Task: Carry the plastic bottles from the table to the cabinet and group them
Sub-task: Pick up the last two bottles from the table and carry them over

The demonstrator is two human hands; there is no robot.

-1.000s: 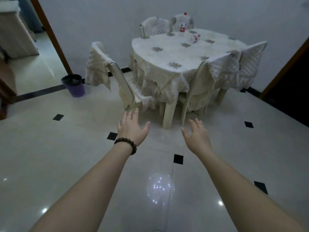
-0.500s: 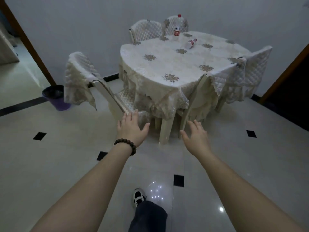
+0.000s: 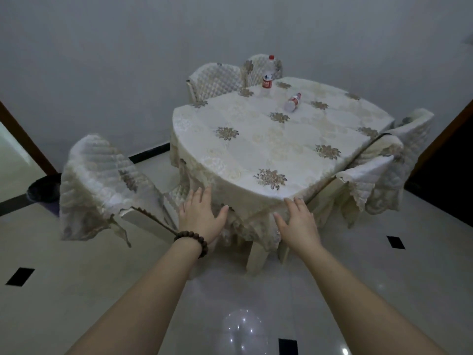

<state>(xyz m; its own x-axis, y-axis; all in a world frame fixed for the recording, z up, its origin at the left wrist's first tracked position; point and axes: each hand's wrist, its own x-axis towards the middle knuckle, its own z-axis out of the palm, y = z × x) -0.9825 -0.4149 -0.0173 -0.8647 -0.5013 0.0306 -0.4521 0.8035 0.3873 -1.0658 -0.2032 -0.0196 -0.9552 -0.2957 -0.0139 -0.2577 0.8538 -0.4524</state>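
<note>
Covering the table (image 3: 268,149), a floral cloth bears 2 bottles (image 3: 267,78); both hands' fingers (image 3: 197,201) spread, empty.

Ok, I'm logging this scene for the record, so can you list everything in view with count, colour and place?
standing bottle: one, clear with red cap and label, upright at the table's far side
lying bottle: one, clear with red label, on its side right of the standing bottle
table: one, cream floral cloth, centre
chairs: four, cream quilted covers, around the table
bin: one, dark, on the floor far left
bead bracelet: one, brown, left wrist
left hand: open, near table edge
right hand: open, near table edge
</note>
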